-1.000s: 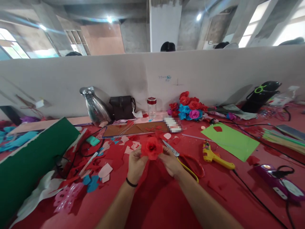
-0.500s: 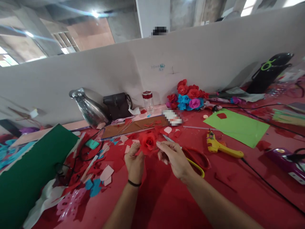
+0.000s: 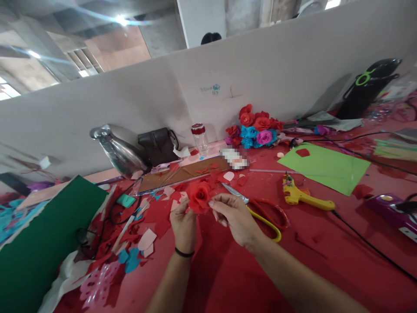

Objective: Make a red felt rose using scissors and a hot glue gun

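While the left hand (image 3: 184, 224) grips the red paper rose (image 3: 198, 195) from below, just above the tabletop (image 3: 228, 269), the right hand (image 3: 236, 217) pinches an outer petal at its edge. The bloom looks nearly whole, its layers already wound; only outer shaping seems left. Scissors (image 3: 260, 211) and a yellow glue gun (image 3: 299, 196) lie to the right, untouched.

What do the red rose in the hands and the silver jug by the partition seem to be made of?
Red rose: probably paper or thin felt, matte; its petals are flat cut sheets, curled, like the scraps around it. Silver jug: looks like polished metal, with mirror-like highlights, though plated plastic is possible.
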`<action>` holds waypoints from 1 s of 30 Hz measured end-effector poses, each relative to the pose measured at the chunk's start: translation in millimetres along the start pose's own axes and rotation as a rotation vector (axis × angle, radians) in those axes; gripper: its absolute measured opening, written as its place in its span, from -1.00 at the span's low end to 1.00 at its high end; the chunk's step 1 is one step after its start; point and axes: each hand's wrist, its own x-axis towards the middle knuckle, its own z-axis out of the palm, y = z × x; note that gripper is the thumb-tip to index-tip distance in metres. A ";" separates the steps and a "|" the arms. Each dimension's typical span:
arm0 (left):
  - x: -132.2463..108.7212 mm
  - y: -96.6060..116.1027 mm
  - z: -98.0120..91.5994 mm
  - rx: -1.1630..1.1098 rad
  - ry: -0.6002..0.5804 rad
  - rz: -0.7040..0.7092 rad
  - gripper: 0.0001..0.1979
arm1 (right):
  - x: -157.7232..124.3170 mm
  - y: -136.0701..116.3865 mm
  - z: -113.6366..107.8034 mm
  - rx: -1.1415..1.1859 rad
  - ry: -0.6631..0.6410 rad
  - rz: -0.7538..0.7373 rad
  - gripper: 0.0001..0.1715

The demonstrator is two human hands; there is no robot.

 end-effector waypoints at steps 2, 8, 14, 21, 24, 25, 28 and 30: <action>0.6 -0.4 -0.7 0.001 -0.010 0.003 -0.85 | 0.0 0.1 -0.2 -0.021 -0.005 -0.005 -0.80; 1.6 0.0 -2.9 0.024 -0.014 0.014 -0.93 | 0.0 1.6 0.0 -0.054 -0.048 0.028 -0.80; 2.2 -2.4 -2.5 -0.011 -0.001 -0.005 -0.94 | -1.0 -3.6 -5.6 -0.172 0.039 -0.129 -0.81; 2.1 -9.7 -3.0 -0.036 -0.063 0.031 -0.78 | -1.4 -8.7 -6.7 -0.273 0.054 -0.181 -0.75; 1.6 -8.9 -3.8 0.010 -0.072 0.030 -0.79 | -0.5 -9.3 -6.1 -0.295 0.071 -0.178 -0.77; 1.6 -8.4 -4.0 0.032 -0.072 0.036 -0.79 | -0.2 -9.6 -6.1 -0.299 0.076 -0.180 -0.77; 2.1 -7.9 -4.4 0.074 -0.063 0.055 -0.78 | 0.2 -9.9 -6.5 -0.310 0.084 -0.179 -0.77; 2.7 -9.0 -5.0 0.072 -0.071 0.058 -0.80 | 0.1 -9.6 -6.8 -0.302 0.093 -0.184 -0.74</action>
